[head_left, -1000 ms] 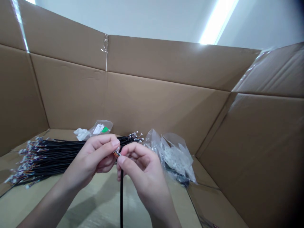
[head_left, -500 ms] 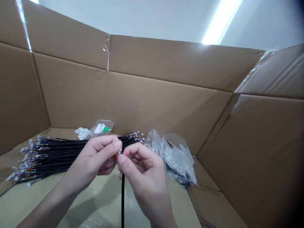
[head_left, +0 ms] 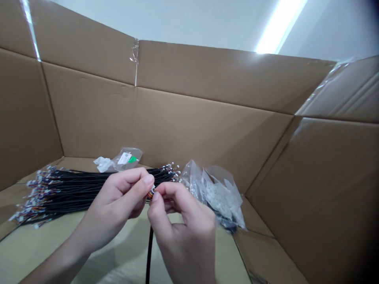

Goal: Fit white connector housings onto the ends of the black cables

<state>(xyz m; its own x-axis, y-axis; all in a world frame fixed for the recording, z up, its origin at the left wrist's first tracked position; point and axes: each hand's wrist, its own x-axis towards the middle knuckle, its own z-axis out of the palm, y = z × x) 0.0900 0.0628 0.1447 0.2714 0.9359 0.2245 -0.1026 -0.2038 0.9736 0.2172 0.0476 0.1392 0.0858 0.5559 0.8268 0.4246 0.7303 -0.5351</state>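
Observation:
Between my hands is the end of a black cable (head_left: 149,252) with thin coloured wires (head_left: 151,193) and a small white connector, mostly covered by my fingertips. My left hand (head_left: 127,195) pinches the connector end between thumb and forefinger. My right hand (head_left: 183,221) pinches the coloured wires just beside it, thumb against forefinger. From below the hands the cable hangs down toward the bottom edge. Behind my left hand lies a thick bundle of black cables (head_left: 77,189), with white connectors and coloured wires at both ends.
A clear bag of small white parts (head_left: 222,197) lies right of the hands, over something dark. Behind the bundle sits another clear bag with a white and green label (head_left: 127,158). Tall cardboard walls (head_left: 207,130) enclose the cardboard work surface (head_left: 118,260).
My right hand has turned and shifted slightly right and down, its fingers more curled. More of the coloured wires shows between the hands, and the hanging cable has swung a little left.

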